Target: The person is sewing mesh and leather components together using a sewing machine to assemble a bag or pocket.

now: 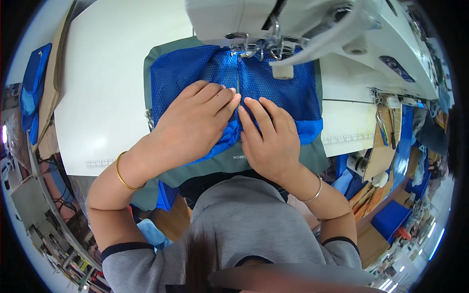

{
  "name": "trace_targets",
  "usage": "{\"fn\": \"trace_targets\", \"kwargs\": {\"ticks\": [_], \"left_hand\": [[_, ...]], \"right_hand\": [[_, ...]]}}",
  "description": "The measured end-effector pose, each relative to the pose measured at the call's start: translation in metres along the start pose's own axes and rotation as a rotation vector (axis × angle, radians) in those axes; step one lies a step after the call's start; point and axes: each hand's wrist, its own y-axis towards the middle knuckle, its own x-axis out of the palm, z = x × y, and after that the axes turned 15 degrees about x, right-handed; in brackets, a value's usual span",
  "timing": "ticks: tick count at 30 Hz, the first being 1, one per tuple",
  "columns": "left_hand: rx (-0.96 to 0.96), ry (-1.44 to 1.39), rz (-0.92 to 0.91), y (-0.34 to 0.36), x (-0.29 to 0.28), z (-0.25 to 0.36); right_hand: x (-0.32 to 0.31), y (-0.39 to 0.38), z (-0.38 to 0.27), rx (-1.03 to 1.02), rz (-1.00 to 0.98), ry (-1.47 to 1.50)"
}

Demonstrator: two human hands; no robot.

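Blue mesh fabric (273, 93) lies over a larger grey-green fabric piece (215, 168) on the sewing table. A seam line runs down the middle of the mesh toward the presser foot (241, 52) of the sewing machine (322, 24). My left hand (198, 117) rests palm down on the left half, fingertips close together at the seam. On the right half, my right hand (271, 136) lies with its fingers stretched and apart, the fingertips beside the seam. Under my palms, part of the mesh's smooth blue lower border (311, 131) is hidden.
The white sewing table (105, 83) extends to both sides. Tweezers (382, 128) and a brown board (383, 151) sit at its right end. Beyond the left edge are blue fabric pieces (35, 83) beside a cardboard sheet (57, 63). A blue bin (391, 218) stands at the lower right.
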Motion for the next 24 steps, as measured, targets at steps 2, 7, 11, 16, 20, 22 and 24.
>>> {"fn": "trace_targets", "kwargs": {"ticks": [2, 7, 11, 16, 20, 22, 24], "left_hand": [[0.012, 0.014, 0.022, -0.001, 0.001, 0.0], [0.011, 0.009, 0.01, 0.004, 0.003, 0.0], [-0.003, 0.02, 0.001, 0.007, -0.002, 0.002], [0.035, -0.017, 0.022, 0.008, -0.004, -0.003], [0.036, -0.033, -0.012, 0.012, -0.012, -0.018], [0.067, 0.022, 0.005, 0.026, -0.011, -0.023], [0.119, 0.252, 0.024, 0.034, -0.008, -0.027]], "right_hand": [[0.0, 0.0, -0.001, -0.005, -0.015, -0.02], [-0.009, 0.011, 0.003, 0.008, -0.035, 0.044], [-0.01, 0.035, 0.008, 0.038, -0.082, 0.135], [-0.015, 0.005, -0.01, -0.061, -0.069, 0.172], [-0.007, -0.008, -0.005, -0.124, -0.017, 0.082], [-0.006, -0.008, -0.005, -0.13, -0.012, 0.089], [-0.006, -0.008, -0.006, -0.136, -0.004, 0.099]]}}
